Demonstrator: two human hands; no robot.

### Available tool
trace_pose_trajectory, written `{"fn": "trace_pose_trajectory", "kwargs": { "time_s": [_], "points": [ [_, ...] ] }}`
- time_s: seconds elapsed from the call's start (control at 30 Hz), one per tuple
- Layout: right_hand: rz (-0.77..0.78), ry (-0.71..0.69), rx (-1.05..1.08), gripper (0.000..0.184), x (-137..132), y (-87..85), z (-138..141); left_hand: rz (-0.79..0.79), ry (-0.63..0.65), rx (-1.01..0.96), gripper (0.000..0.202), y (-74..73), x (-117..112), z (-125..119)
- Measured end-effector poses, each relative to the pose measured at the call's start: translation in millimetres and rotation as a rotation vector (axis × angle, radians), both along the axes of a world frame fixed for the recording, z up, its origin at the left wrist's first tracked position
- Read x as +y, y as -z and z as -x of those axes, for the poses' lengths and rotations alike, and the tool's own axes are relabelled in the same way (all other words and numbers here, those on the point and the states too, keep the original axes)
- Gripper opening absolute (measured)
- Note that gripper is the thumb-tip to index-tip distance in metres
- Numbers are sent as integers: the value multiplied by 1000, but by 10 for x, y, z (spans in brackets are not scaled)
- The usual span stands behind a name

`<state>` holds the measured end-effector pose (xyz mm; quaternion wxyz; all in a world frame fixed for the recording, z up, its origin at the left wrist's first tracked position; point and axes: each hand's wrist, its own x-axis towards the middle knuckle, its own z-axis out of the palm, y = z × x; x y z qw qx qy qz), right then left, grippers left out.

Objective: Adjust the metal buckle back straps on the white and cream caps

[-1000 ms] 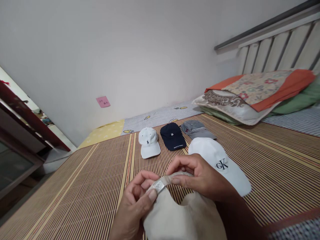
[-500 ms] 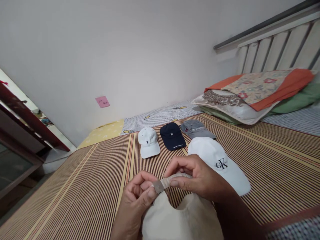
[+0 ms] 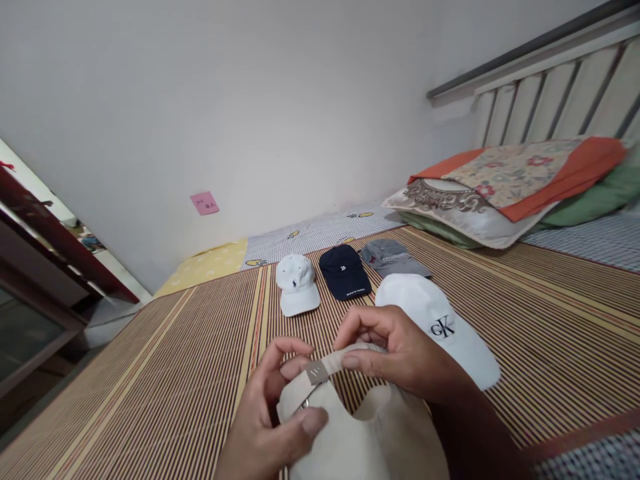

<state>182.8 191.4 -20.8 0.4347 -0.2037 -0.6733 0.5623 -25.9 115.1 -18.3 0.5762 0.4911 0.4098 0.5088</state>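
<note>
A beige baseball cap point(image 3: 345, 440) is at the bottom of the view, its back opening and adjustable strap uppermost. My right hand point(image 3: 390, 353) pinches the strap between thumb and fingers, right of a small grey label point(image 3: 316, 372). My left hand point(image 3: 273, 407) is around the cap's left edge, thumb lying on the fabric near a small metal buckle point(image 3: 305, 403) and fingers behind the strap end. Just beyond my right hand lies a white cap point(image 3: 425, 307) with black CK letters, partly covered by that hand. The beige cap's brim is out of sight.
Farther back on the striped mat point(image 3: 165, 387) sit a white cap with a small dark logo point(image 3: 297, 283), a navy cap point(image 3: 344, 272) and a grey cap point(image 3: 393, 258). Pillows point(image 3: 460, 207) are stacked at the right. A pink note point(image 3: 205, 203) is on the wall.
My left thumb has moved down off the strap onto the cap's fabric, uncovering the label and the buckle. My right hand keeps its pinch with little movement.
</note>
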Motion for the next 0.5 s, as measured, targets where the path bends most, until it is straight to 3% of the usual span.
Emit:
{"fn": "trace_pose_trajectory", "kwargs": {
  "time_s": [0.23, 0.5],
  "points": [
    [-7, 0, -1, 17, -11, -19, 4, -85, -215, 157, 27, -109, -24, -191],
    [-5, 13, -14, 13, -42, -34, 19, -115, -175, 296, 21, -55, -41, -102]
  ]
}}
